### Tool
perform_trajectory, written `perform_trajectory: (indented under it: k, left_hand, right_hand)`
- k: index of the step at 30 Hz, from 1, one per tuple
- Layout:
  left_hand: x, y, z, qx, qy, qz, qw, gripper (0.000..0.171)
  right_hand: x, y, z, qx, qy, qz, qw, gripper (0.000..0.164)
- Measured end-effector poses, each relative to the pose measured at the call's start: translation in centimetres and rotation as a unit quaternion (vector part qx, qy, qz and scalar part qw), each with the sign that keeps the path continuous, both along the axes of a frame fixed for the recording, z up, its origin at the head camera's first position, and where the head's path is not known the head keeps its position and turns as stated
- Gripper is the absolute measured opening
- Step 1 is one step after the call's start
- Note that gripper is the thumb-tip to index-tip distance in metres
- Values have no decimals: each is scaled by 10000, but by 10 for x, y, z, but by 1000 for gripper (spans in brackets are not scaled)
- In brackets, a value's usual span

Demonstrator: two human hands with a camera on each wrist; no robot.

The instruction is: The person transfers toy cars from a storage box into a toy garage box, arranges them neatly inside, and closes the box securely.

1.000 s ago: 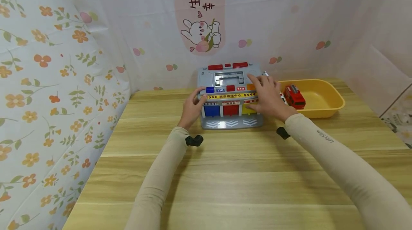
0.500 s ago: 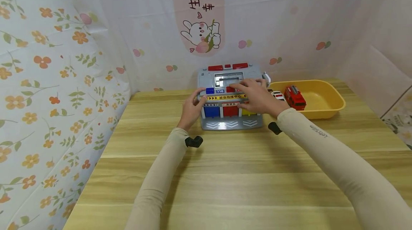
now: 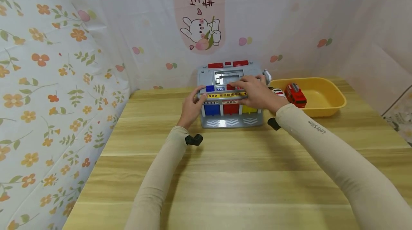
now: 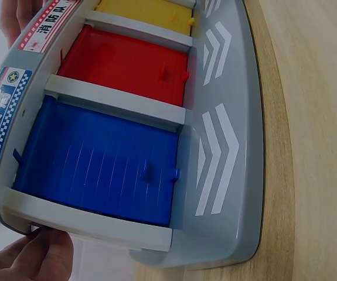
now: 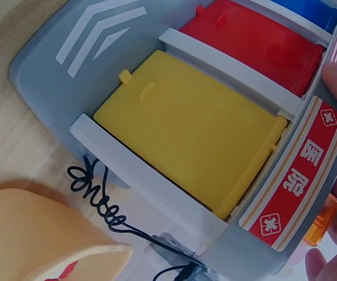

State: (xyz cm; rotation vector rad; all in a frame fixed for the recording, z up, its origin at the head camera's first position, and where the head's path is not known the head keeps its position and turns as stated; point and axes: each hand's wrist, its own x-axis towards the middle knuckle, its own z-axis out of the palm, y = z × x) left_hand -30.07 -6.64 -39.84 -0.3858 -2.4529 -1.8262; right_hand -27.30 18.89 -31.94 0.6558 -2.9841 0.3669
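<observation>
A grey toy garage [image 3: 231,122] stands on the table, with a blue door [image 4: 104,158], a red door [image 4: 130,64] and a yellow door [image 5: 186,129], all down. My left hand [image 3: 190,107] grips its left side by the roof's front corner. Across the right part of the roof front, my right hand [image 3: 257,93] holds the edge, thumb on the front sign and fingers on top. Its index fingertip touches the red button [image 3: 229,87]. A blue button [image 3: 210,88] shows uncovered to the left; the orange button [image 5: 322,221] shows only in the right wrist view.
A yellow tub [image 3: 325,110] stands right of the garage, holding a red fire engine [image 3: 295,95] and a white toy car [image 3: 279,92]. A white toy handset [image 3: 267,76] hangs at the garage's right side on a coiled black cord [image 5: 104,205]. A printed cloth [image 3: 154,26] hangs behind.
My right hand has slid left along the roof front, from beside the orange button to the red one. The left hand keeps its hold.
</observation>
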Motion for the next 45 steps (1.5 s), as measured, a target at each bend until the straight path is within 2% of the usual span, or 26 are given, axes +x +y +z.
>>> perform_trajectory:
  k: [17,45]
  left_hand:
    - [0,1,2,-12,-20,-1,10000,34]
    - [1,1,3,12,-68,13,10000,34]
  right_hand:
    - [-4,0,4,-46,-195,-22,9998,68]
    - [-6,1,5,-141,-279,-127,9994,68]
